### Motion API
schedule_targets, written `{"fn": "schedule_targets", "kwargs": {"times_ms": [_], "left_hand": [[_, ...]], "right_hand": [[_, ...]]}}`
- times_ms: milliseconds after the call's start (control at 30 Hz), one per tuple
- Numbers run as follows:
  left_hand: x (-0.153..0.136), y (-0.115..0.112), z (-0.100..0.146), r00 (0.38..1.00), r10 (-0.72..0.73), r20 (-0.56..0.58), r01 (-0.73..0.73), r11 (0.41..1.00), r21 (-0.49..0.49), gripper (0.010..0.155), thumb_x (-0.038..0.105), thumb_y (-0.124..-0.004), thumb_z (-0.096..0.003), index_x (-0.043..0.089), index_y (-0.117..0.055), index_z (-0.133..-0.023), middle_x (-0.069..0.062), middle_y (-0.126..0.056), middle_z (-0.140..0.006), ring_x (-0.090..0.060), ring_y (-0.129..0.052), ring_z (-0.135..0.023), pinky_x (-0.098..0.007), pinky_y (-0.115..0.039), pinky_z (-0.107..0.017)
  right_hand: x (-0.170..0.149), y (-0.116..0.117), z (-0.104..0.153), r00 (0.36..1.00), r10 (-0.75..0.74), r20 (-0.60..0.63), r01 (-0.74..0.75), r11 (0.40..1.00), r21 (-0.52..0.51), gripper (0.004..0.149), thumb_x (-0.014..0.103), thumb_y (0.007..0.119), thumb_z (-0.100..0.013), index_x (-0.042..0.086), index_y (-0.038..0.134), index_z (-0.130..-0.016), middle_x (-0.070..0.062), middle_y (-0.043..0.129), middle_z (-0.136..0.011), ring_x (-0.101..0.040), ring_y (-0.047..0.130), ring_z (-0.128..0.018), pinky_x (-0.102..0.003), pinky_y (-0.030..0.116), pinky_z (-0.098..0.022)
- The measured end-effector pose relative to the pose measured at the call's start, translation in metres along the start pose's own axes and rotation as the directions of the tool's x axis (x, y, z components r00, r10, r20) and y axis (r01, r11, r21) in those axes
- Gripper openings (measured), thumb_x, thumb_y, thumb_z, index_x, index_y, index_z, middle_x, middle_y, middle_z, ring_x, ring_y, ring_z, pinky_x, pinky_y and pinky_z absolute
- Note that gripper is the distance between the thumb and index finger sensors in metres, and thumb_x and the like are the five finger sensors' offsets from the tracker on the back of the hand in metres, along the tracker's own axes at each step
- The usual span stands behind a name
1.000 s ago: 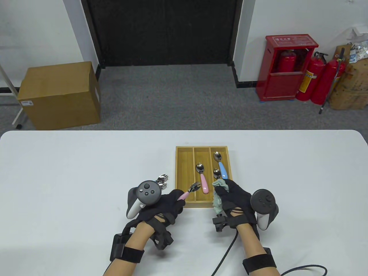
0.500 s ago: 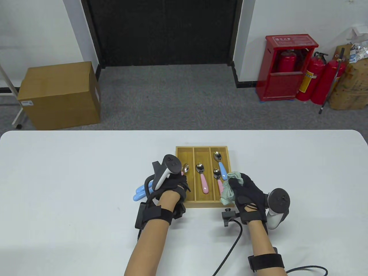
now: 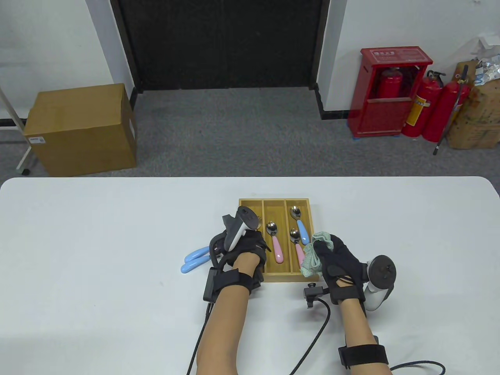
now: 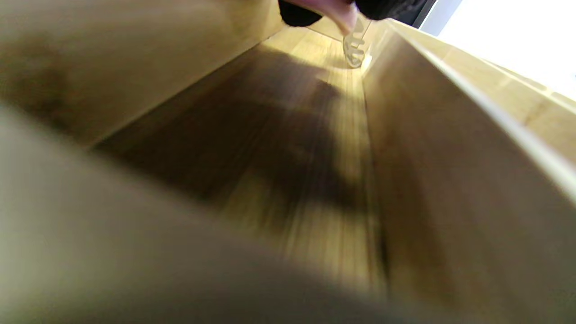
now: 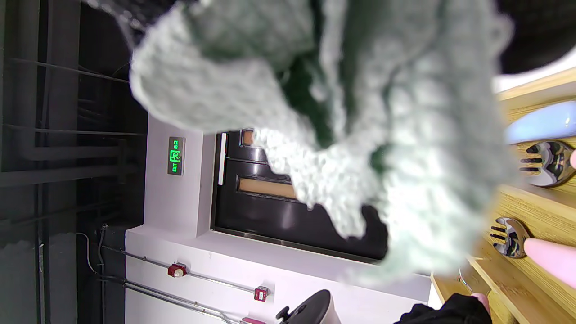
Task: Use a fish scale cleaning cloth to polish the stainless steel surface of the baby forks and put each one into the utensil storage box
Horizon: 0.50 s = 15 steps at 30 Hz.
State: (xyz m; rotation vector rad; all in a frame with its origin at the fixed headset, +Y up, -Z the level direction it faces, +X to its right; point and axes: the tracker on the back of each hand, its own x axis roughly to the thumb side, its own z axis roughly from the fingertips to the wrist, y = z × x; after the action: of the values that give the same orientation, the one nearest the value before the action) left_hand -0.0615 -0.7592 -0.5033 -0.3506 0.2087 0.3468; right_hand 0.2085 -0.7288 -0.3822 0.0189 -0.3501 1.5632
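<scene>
The wooden utensil box (image 3: 273,201) has three long compartments. My left hand (image 3: 250,242) reaches into the left one, and its fingers (image 4: 315,6) pinch the pink handle of a baby fork (image 4: 354,48) whose tines sit just above the compartment floor (image 4: 306,135). My right hand (image 3: 338,261) grips the bunched green cloth (image 3: 315,256) (image 5: 360,135) at the box's near right corner. A pink-handled fork (image 3: 275,244) lies in the middle compartment. A blue one (image 3: 301,227) and a pink one (image 3: 298,247) lie in the right compartment. Two blue-handled forks (image 3: 195,259) lie on the table left of the box.
The white table (image 3: 97,242) runs wide on both sides of the box. A black cable (image 3: 316,332) trails from my right wrist across the near table. A cardboard box (image 3: 80,129) and red fire extinguishers (image 3: 425,109) stand on the floor beyond the table.
My left hand carried the pink fork from the box's near left corner up into the left compartment, uncovering two blue-handled forks. My right hand with the cloth shifted slightly right.
</scene>
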Motion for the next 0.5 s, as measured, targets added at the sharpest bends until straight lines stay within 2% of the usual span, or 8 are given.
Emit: {"fn": "schedule_targets", "kwargs": {"times_ms": [200, 367, 500], "left_hand": [[-0.016, 0.018, 0.006, 0.996, 0.068, 0.06, -0.072, 0.996, 0.061, 0.061, 0.054, -0.067, -0.0545, 0.03, -0.05, -0.108, -0.01, -0.045, -0.119, -0.047, -0.056, -0.106, -0.067, -0.043, -0.07], [-0.061, 0.058, 0.006, 0.995, 0.094, 0.044, -0.098, 0.989, 0.108, 0.062, 0.053, -0.072, -0.053, 0.03, -0.055, -0.108, -0.01, -0.052, -0.116, -0.045, -0.06, -0.105, -0.068, -0.041, -0.071], [-0.093, 0.076, 0.0, 0.999, 0.037, -0.004, -0.037, 0.997, 0.063, 0.06, 0.05, -0.077, -0.0516, 0.028, -0.061, -0.106, -0.01, -0.055, -0.116, -0.044, -0.06, -0.104, -0.068, -0.04, -0.071]], "right_hand": [[0.0, 0.001, 0.0, 1.0, -0.001, -0.006, 0.001, 1.0, 0.024, 0.045, 0.034, 0.087, -0.038, 0.01, 0.086, -0.076, -0.019, 0.098, -0.056, -0.028, 0.102, -0.025, -0.048, 0.083, -0.019], [-0.001, 0.002, 0.0, 1.0, -0.005, -0.01, 0.005, 0.999, 0.034, 0.046, 0.035, 0.086, -0.038, 0.01, 0.085, -0.077, -0.02, 0.098, -0.056, -0.028, 0.102, -0.026, -0.048, 0.083, -0.019], [-0.002, 0.003, 0.0, 1.0, 0.0, -0.013, 0.0, 0.999, 0.045, 0.046, 0.035, 0.086, -0.039, 0.009, 0.084, -0.078, -0.02, 0.097, -0.057, -0.028, 0.102, -0.027, -0.048, 0.083, -0.02]]}}
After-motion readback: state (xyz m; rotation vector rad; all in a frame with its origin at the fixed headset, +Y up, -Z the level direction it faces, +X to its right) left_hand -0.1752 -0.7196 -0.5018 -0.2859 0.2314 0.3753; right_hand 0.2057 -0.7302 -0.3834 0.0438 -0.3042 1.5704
